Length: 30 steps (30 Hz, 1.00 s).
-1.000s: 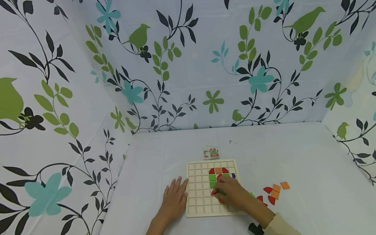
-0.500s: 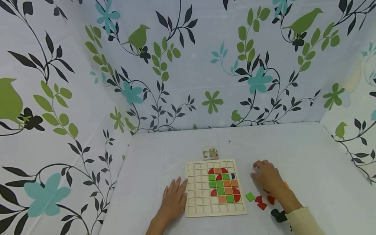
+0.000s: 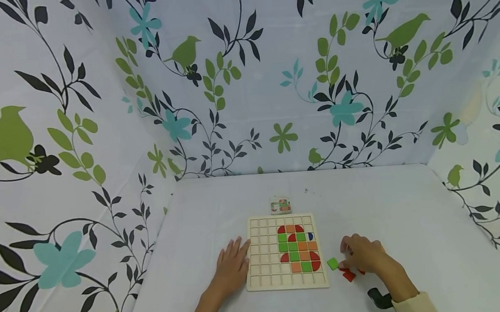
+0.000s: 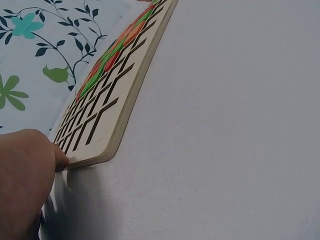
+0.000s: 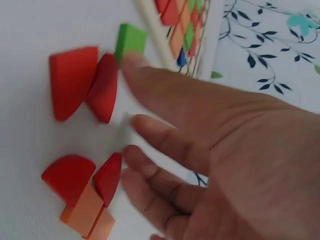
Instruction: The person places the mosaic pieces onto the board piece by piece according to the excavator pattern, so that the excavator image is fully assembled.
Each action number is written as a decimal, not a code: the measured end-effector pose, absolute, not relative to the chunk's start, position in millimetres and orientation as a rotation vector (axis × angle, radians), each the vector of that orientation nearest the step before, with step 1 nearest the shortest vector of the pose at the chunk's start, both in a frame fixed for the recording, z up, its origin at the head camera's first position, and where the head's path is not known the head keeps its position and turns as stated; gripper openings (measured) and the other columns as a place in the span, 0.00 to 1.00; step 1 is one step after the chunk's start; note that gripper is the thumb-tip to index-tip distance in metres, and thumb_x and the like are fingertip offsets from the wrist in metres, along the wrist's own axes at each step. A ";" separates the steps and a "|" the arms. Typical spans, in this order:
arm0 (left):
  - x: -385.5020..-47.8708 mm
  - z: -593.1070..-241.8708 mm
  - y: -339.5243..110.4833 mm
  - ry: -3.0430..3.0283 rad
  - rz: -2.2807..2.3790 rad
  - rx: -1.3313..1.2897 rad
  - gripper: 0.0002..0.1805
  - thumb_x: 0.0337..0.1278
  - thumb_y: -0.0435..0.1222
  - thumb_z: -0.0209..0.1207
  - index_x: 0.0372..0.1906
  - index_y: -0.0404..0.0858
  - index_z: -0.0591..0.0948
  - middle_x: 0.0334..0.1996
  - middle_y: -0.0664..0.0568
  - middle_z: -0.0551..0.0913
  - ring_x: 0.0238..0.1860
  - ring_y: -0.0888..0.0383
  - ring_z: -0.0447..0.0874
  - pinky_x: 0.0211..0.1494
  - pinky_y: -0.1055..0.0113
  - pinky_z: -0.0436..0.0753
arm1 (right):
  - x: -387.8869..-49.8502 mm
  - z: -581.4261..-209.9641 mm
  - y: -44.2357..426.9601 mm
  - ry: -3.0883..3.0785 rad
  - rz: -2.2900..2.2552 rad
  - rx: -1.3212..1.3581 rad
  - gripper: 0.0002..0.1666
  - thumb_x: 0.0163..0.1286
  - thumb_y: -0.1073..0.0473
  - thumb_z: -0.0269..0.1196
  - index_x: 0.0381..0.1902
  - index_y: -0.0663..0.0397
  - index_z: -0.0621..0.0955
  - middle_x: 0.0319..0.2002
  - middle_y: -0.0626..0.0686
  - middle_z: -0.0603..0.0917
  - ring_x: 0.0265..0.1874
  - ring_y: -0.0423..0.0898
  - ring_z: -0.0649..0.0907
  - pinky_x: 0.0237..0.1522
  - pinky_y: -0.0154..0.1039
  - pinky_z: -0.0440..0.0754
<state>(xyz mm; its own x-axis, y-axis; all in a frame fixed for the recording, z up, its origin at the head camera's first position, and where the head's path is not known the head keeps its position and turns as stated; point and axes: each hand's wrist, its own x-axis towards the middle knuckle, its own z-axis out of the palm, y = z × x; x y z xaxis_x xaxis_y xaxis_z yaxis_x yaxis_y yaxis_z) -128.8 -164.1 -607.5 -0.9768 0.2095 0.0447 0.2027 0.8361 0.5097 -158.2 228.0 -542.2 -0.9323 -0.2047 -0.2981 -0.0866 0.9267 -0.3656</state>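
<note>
A wooden grid board [image 3: 269, 273] lies on the table, its right side partly filled with red, green and orange pieces and a blue one. My left hand [image 3: 230, 266] rests flat with its fingertips at the board's left edge; in the left wrist view the thumb side of the left hand [image 4: 25, 175] touches the board's corner. My right hand [image 3: 366, 255] hovers over loose pieces right of the board, fingers bent loosely and apart. In the right wrist view, near the right hand [image 5: 215, 135], are a green square [image 5: 132, 39], several red quarter-circles [image 5: 72, 82] and orange squares [image 5: 85, 210].
A small patterned card [image 3: 280, 205] lies just behind the board. Patterned cloth [image 3: 235, 93] hangs behind and at both sides of the white table [image 3: 369, 195].
My right hand has let go of a green piece on the board, moved right off it, then come slightly down to the loose pieces. My left hand has stayed at the board's edge.
</note>
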 end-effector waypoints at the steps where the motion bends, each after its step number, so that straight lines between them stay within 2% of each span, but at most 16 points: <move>1: -129.1 -607.8 -164.3 2.998 0.826 0.335 0.28 0.81 0.38 0.49 0.80 0.40 0.68 0.81 0.36 0.62 0.82 0.31 0.53 0.78 0.27 0.53 | -156.5 -542.2 227.5 2.742 -0.488 -0.228 0.20 0.59 0.52 0.81 0.41 0.50 0.82 0.36 0.49 0.79 0.35 0.46 0.77 0.45 0.57 0.72; 6: -130.0 -608.0 -165.5 3.004 0.853 0.326 0.28 0.81 0.38 0.49 0.79 0.41 0.69 0.81 0.36 0.62 0.82 0.31 0.53 0.78 0.27 0.52 | -157.4 -552.3 225.8 2.766 -0.464 -0.269 0.15 0.62 0.55 0.78 0.35 0.47 0.79 0.33 0.48 0.77 0.34 0.47 0.75 0.41 0.53 0.69; 11: -129.5 -606.5 -165.2 2.984 0.826 0.314 0.28 0.82 0.38 0.48 0.81 0.41 0.68 0.82 0.37 0.60 0.83 0.33 0.51 0.79 0.28 0.51 | -161.6 -567.5 221.3 2.897 -0.494 -0.284 0.11 0.66 0.58 0.75 0.39 0.49 0.82 0.34 0.47 0.79 0.35 0.47 0.77 0.39 0.49 0.70; 16: -128.6 -606.7 -164.0 2.981 0.817 0.319 0.28 0.82 0.38 0.48 0.80 0.40 0.68 0.82 0.37 0.60 0.83 0.33 0.52 0.79 0.28 0.51 | -162.7 -574.3 216.4 2.983 -0.577 -0.284 0.13 0.67 0.61 0.75 0.45 0.53 0.84 0.41 0.52 0.82 0.41 0.50 0.81 0.41 0.50 0.74; 22: -127.7 -606.7 -163.4 2.982 0.811 0.315 0.28 0.82 0.39 0.48 0.81 0.41 0.68 0.82 0.38 0.60 0.83 0.34 0.52 0.79 0.28 0.51 | -164.7 -580.9 213.0 3.009 -0.622 -0.148 0.17 0.67 0.54 0.76 0.44 0.57 0.81 0.39 0.55 0.79 0.36 0.50 0.77 0.38 0.49 0.72; 26: -127.9 -608.4 -163.7 2.979 0.815 0.317 0.28 0.82 0.38 0.48 0.81 0.42 0.68 0.82 0.38 0.60 0.83 0.33 0.52 0.79 0.28 0.51 | -166.2 -584.2 211.0 2.989 -0.687 -0.178 0.14 0.68 0.60 0.74 0.47 0.56 0.82 0.43 0.57 0.81 0.40 0.51 0.79 0.48 0.54 0.80; 30: -128.7 -609.8 -163.8 2.985 0.806 0.311 0.28 0.82 0.38 0.47 0.81 0.42 0.67 0.82 0.38 0.60 0.83 0.34 0.51 0.80 0.29 0.51 | -167.0 -583.8 209.8 2.953 -0.748 -0.225 0.19 0.67 0.66 0.72 0.55 0.58 0.82 0.51 0.61 0.81 0.48 0.54 0.81 0.56 0.60 0.83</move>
